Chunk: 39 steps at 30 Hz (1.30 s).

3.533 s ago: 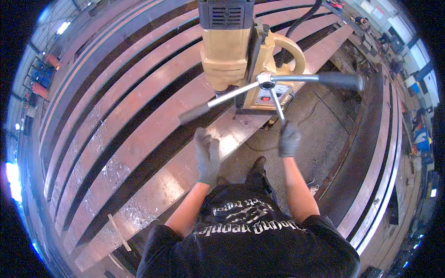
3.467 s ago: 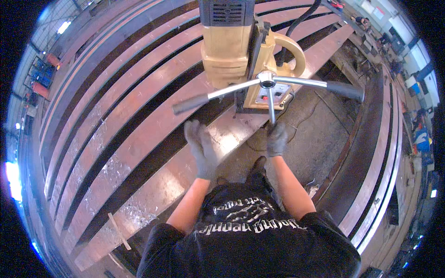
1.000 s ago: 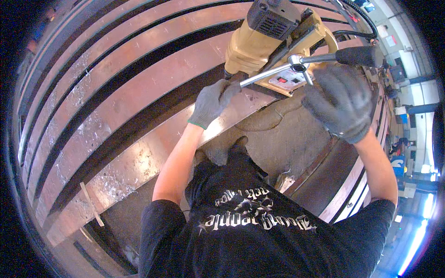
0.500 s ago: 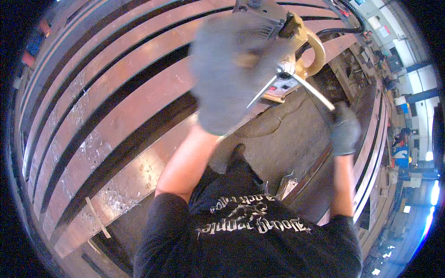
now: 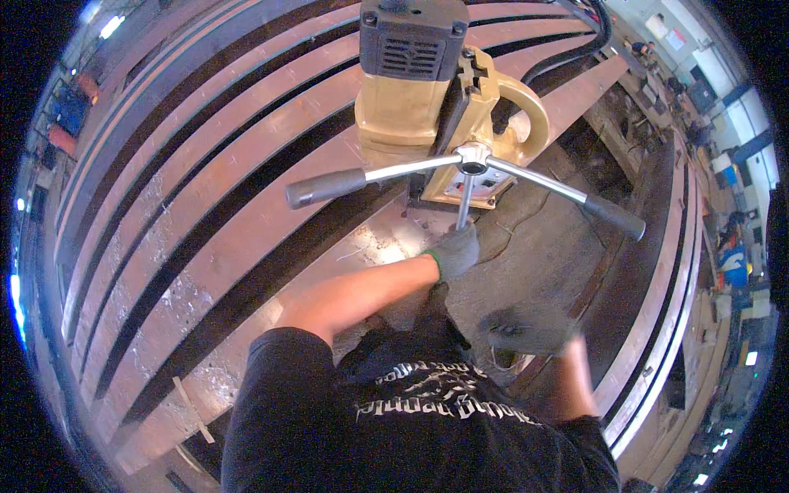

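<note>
A tan magnetic drill [image 5: 403, 107] with a dark grey motor cap stands on a rust-brown steel beam in front of me. Three chrome spokes fan out from its feed handle hub [image 5: 473, 160]; the left and right ones end in black grips. My left hand [image 5: 457, 251], in a grey glove with a green cuff, is closed around the end of the spoke pointing toward me. Lower right, close to my body, my gloved right hand [image 5: 530, 329] is apart from the handle. Motion smears its fingers, and nothing shows plainly in it.
Long steel beams [image 5: 271, 177] lie side by side with dark gaps, across the left and far side. A black corrugated hose [image 5: 575, 53] curves behind the drill. More beams [image 5: 657, 320] run along my right. Metal shavings [image 5: 197, 357] litter the nearest left beam.
My left hand has come down from in front of the drill onto the near spoke. My right hand has left the right spoke and moved toward my body. The feed handle has turned.
</note>
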Available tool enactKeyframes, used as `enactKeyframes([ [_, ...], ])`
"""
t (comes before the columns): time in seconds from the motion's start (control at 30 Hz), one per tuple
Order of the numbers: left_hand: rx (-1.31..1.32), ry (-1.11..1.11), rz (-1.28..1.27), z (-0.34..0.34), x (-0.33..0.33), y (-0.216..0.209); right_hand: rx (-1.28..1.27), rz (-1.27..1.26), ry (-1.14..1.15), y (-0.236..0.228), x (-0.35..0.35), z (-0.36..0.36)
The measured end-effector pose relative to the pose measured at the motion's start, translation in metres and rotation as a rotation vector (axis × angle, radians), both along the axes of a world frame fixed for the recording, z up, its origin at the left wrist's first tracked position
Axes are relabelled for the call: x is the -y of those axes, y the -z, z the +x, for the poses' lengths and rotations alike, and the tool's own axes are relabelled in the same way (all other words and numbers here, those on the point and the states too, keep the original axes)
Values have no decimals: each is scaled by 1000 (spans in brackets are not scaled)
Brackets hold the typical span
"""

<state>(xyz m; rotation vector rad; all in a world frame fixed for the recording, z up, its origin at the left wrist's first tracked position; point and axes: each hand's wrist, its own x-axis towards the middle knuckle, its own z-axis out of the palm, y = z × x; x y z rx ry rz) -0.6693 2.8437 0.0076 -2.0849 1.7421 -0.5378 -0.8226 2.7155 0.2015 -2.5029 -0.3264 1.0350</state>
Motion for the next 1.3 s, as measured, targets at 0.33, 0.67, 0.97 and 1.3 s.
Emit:
enactKeyframes([
  [0.33,-304,56,-772,8,-53,-15,1166,-779,196,-111,28,75],
  [0.67,-644,-613,-1502,18,-229,-185,613,804,1207,145,-67,94],
  [0.97,-655,368,-1001,-13,77,-297,-540,2134,556,-1,-264,187],
  [1.3,-484,146,105,-23,163,-144,-171,2341,94,-69,-201,179],
])
